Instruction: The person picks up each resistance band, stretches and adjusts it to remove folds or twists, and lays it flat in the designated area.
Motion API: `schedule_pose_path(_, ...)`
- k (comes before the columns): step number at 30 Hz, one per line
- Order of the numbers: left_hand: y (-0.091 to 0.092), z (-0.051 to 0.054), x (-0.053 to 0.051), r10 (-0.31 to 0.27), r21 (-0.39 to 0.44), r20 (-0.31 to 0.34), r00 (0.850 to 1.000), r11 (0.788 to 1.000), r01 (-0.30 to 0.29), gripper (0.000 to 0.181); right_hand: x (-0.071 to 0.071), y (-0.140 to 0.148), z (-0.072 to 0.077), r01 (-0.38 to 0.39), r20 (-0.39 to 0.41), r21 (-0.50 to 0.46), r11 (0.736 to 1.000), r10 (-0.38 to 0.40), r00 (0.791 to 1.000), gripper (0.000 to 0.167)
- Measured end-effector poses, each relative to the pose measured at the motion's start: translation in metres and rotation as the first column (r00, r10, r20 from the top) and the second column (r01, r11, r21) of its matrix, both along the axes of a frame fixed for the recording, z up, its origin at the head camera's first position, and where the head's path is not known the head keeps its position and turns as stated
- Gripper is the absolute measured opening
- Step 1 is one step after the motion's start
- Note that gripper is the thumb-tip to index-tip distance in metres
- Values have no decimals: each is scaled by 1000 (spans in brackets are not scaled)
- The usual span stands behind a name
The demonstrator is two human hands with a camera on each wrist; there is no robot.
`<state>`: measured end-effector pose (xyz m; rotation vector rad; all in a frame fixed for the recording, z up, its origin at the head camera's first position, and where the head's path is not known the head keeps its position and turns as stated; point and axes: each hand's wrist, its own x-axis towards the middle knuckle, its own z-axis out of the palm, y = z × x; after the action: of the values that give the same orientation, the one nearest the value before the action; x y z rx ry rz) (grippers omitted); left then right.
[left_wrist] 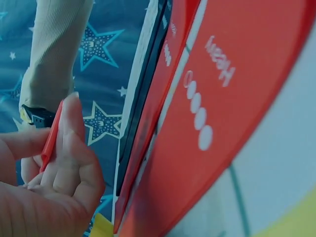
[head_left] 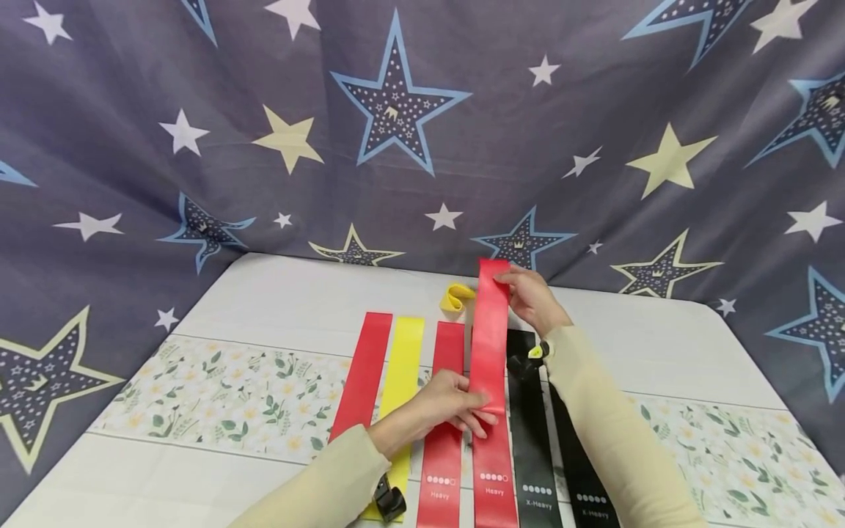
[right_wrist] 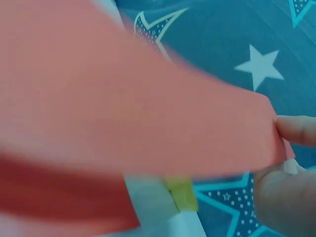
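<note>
A red resistance band [head_left: 490, 330], printed "Heavy" near its lower end, is raised off the table at its far end. My right hand [head_left: 533, 297] pinches that far end between thumb and fingers, as the right wrist view also shows on the band [right_wrist: 163, 108]. Partway down, my left hand [head_left: 444, 405] holds the same band by its left edge; red material shows between thumb and fingers in the left wrist view. Beneath the left hand lies a second red "Heavy" band [head_left: 441, 455], seen large in the left wrist view [left_wrist: 207, 108].
To the left lie a yellow band [head_left: 405, 352] and another red band [head_left: 365, 359]. Two black "X-Heavy" bands, one nearer [head_left: 530, 425] and one farther right [head_left: 584, 469], lie flat. A curled yellow band [head_left: 455, 298] sits near the back. A star-patterned curtain [head_left: 409, 191] hangs behind the table [head_left: 277, 293].
</note>
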<state>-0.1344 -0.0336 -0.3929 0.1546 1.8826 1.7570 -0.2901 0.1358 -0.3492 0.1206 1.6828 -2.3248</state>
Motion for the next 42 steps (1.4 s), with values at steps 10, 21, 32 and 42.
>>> schedule_pose_path(10,-1,-12,7,-82,-42,77,994,995,86,20,4,18,-8,77,6,16,997,-78,997,51)
schedule_pose_path(21,-17,-13,11,-120,-60,61,991,991,123,17,10,34,-2,125,1,101,987,-125,992,46)
schedule_pose_path(32,-48,-7,7,-70,-86,36,997,994,73,9,21,66,3,127,-34,131,983,-124,992,48)
schedule_pose_path(42,-74,-4,0,33,-163,-40,999,986,-39,14,45,95,0,112,-61,218,969,-101,993,24)
